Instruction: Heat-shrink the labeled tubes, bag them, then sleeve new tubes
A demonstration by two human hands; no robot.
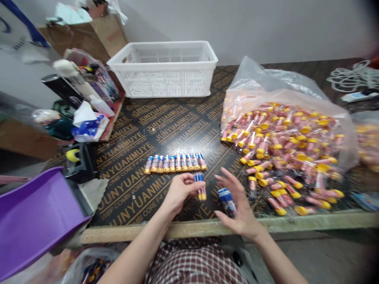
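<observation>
My left hand [181,193] is closed, thumb and fingers pinching one or two small blue-and-yellow tubes [201,193] upright above the table. Just beyond it, several similar tubes [174,163] stand side by side in a neat row, blue at the far end and yellow at the near end. My right hand [237,205] has its fingers spread, with the thumb apart. Beside its palm lies a small blue printed piece [227,201], perhaps a stack of labels; whether the fingers touch it is unclear.
To the right, a clear plastic bag [251,83] spills many pink tubes with yellow caps [278,146]. A white plastic basket [166,79] stands at the back. On the left are a purple dustpan [38,221] and a tissue pack [89,128]. White cable [352,77] lies far right.
</observation>
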